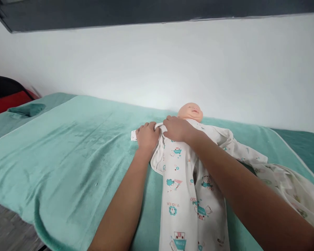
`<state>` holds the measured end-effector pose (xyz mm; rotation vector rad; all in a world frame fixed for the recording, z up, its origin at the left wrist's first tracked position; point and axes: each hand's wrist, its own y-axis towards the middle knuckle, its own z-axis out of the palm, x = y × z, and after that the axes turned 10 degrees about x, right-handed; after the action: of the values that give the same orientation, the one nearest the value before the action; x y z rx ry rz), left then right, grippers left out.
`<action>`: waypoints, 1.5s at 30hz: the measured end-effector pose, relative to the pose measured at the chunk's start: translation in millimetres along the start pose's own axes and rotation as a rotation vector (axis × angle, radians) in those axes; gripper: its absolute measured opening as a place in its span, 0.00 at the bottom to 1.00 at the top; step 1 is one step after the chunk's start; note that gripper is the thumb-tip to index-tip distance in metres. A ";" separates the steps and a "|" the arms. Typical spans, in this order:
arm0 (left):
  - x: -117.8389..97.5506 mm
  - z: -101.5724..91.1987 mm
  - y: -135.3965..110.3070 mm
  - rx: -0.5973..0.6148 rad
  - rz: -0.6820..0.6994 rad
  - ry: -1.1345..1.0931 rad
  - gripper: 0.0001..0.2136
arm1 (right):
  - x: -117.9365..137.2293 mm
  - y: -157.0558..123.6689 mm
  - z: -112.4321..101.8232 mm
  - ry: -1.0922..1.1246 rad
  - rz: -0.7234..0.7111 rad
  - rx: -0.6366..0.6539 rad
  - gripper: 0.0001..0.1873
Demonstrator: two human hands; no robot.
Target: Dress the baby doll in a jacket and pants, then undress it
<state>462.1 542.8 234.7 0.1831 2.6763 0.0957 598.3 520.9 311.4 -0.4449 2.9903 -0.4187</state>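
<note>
A baby doll (190, 111) lies on its back with its head toward the wall. White baby clothes (176, 181) with printed teal and pink figures cover its body and legs. My left hand (147, 136) is closed around the sleeve at the left, and the white cuff (133, 135) sticks out beyond it. Close beside the doll's neck, my right hand (176, 128) has its fingers curled on the garment's shoulder cloth. The other sleeve (247, 153) stretches out to the right. Whatever lies inside the left sleeve is hidden.
A teal plush blanket (75, 167) covers the bed, with folds at the left. A pale patterned cloth (290, 188) lies bunched at the right. Behind stands a white wall (146, 62). A red and black object (7, 96) is at the far left.
</note>
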 end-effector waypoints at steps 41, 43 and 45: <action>7.1 0.8 -2.9 0.057 0.031 0.164 0.20 | -37.4 -37.3 -9.4 0.369 -0.118 0.000 0.24; 6.0 1.0 -3.3 0.052 0.009 0.170 0.21 | -51.2 -61.7 7.1 0.517 -0.060 -0.186 0.25; 3.8 1.3 -4.5 0.049 0.002 0.178 0.22 | -65.2 -88.2 35.0 0.665 0.059 -0.402 0.25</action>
<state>458.7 539.0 231.4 0.2009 2.8575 0.0491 689.1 450.2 305.7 -0.2790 3.7408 0.0753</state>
